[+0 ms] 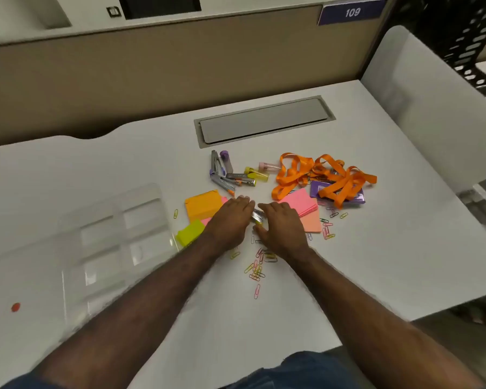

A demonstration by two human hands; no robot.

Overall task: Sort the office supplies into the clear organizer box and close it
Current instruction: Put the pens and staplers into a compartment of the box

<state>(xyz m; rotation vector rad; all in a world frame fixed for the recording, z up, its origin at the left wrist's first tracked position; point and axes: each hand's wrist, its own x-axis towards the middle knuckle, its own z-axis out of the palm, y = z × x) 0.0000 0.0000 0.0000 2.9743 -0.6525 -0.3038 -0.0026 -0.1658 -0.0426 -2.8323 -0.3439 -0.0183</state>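
White surface (pixel 376 262) carries everything. Clear organizer box (pixel 101 248) lies open at left, apart from both hands. Orange lanyards (pixel 326 178) heaped far right over a purple card holder (pixel 317 189). Orange sticky notes (pixel 202 206) left of centre, pink sticky notes (pixel 303 204) right. Left hand (pixel 230 220) and right hand (pixel 284 228) flat, fingers relaxed, flanking a small silver item (pixel 257 216); whether either grips it, cannot tell. Coloured paper clips (pixel 257 268) scattered near the wrists.
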